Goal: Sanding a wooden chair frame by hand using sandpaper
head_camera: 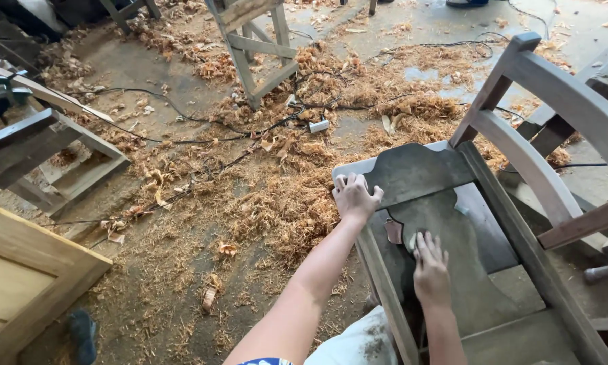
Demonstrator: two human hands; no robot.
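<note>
On the grey-brown carved wooden chair back [446, 223], lying flat over the shavings: left hand [353, 197] gripped its top corner; right hand [430, 267] pressed flat, apparently sanding mid-panel; next, probably firm even strokes outward.

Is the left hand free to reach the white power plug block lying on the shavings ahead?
Probably not: the left hand grips the chair's corner, and the plug block lies well beyond it across shavings.

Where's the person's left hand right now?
In the head view, the left hand grips the grey chair back's top edge, just above-left of the right hand, beside the shavings-covered floor.
</note>
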